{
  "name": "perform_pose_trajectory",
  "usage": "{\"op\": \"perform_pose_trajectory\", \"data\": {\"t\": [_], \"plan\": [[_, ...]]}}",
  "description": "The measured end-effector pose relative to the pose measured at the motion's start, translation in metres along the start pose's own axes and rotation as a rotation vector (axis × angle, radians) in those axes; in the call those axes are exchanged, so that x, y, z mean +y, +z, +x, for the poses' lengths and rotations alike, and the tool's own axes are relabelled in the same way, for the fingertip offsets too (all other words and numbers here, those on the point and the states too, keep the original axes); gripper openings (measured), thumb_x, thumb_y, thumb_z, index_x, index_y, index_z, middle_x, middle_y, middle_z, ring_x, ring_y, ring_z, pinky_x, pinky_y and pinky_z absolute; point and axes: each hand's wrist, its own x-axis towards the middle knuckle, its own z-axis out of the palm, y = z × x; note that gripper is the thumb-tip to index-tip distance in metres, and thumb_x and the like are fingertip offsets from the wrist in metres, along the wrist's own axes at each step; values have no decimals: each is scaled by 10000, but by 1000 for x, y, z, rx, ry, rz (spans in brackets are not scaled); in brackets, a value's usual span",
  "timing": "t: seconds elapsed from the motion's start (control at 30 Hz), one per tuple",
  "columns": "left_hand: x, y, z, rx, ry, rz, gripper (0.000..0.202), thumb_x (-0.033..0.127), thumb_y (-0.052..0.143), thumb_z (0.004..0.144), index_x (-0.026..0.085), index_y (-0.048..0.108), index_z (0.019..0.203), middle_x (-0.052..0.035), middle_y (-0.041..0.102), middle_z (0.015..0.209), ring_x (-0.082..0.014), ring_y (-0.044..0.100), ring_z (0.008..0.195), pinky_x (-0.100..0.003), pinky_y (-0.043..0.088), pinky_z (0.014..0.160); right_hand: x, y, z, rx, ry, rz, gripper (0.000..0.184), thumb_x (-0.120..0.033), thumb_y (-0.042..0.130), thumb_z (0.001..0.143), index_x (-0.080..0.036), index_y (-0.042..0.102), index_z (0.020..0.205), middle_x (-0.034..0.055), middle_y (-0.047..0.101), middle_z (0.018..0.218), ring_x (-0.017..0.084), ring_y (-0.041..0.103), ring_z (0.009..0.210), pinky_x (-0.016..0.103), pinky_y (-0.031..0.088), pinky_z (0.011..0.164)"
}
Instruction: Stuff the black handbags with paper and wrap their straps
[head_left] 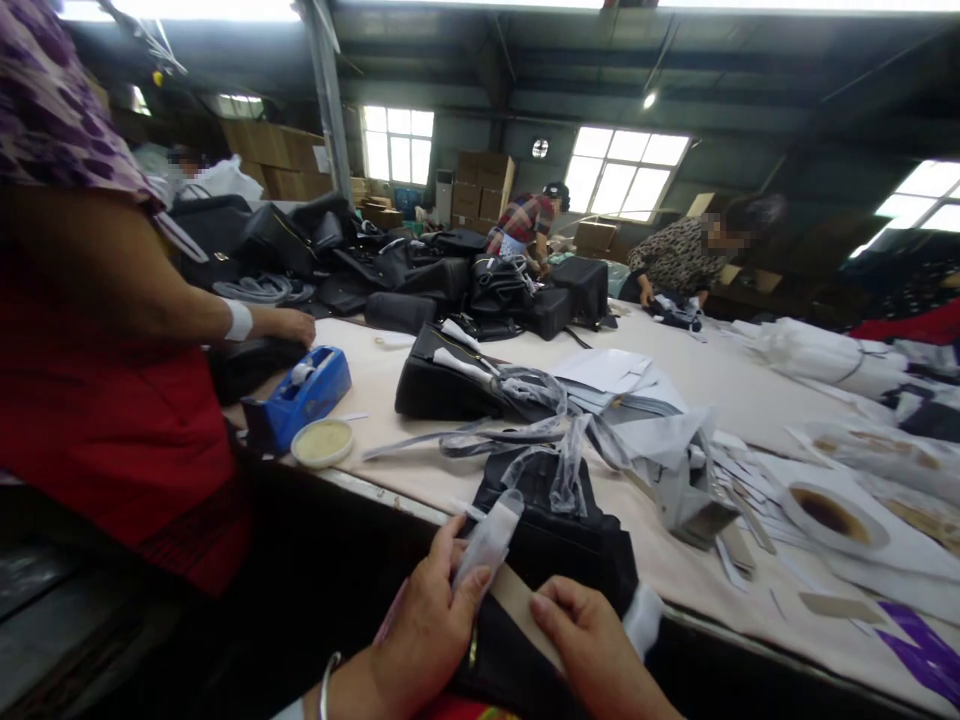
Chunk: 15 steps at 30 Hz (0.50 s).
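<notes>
My left hand (429, 615) is closed around a piece of translucent white plastic wrap (489, 545), its thumb pressed on it. A flat beige strip (523, 608) runs from the wrap down to my right hand (592, 635), which pinches it between thumb and fingers. Whether the strip goes inside the wrap, I cannot tell. Beneath both hands lies a black bag (611, 550), partly over the table edge, with a gold zip showing near my left thumb. Plastic-wrapped straps (570, 465) rest on its far end.
Another black bag (427, 385) lies beyond, before a heap of black bags. At left are a blue tape dispenser (319, 390), a round shallow dish (322, 443) and a co-worker's arm (180, 300). A tape roll (832, 515) and paper strips lie right. Other people work across the table.
</notes>
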Motion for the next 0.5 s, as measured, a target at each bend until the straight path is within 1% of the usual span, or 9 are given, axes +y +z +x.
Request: {"op": "perform_pose_trajectory", "data": {"t": [0.07,0.13,0.23,0.3,0.37,0.43,0.5], "plan": [[-1,0,-1,18,19,61,574,371,516,946,174,399,1472,-130,697,1178,-261,666,1081,-398,509,975,6,1,2,-50,46,67,358,-523,596,783,-187,540,674,-19,497,599,142,451,591,262,349,563],[-3,1,-1,28,31,111,587,357,508,942,163,387,1482,-161,660,1264,-286,629,1173,-436,488,1024,11,3,5,-108,62,134,379,-546,618,785,-189,533,692,-25,495,609,131,435,591,255,350,569],[-9,3,-2,23,60,157,607,351,491,950,150,347,1504,-191,612,1342,-300,598,1232,-480,470,1058,13,8,10,-170,95,218,426,-603,637,773,-198,516,717,-38,483,596,117,407,557,244,319,536],[-12,3,-2,28,73,164,607,342,485,952,140,339,1506,-203,597,1362,-302,598,1235,-494,470,1062,11,9,12,-191,91,220,442,-625,630,768,-202,511,726,-41,478,589,118,405,544,245,308,523],[-12,2,-2,39,79,162,602,326,487,949,127,347,1500,-211,595,1365,-303,607,1225,-497,479,1058,10,6,13,-179,19,125,417,-598,604,792,-197,519,714,-31,493,603,131,434,574,253,335,552],[-11,1,-3,49,92,162,598,310,492,944,120,355,1495,-212,599,1364,-301,613,1220,-493,485,1059,12,1,13,-118,-104,-54,374,-528,565,836,-190,525,679,-14,520,628,147,471,630,262,369,604],[-10,1,-4,45,109,173,595,301,488,946,116,354,1496,-213,594,1373,-296,602,1239,-488,479,1073,19,-4,14,-61,-221,-243,355,-466,509,888,-190,534,666,-2,544,638,156,501,648,264,383,620]]}}
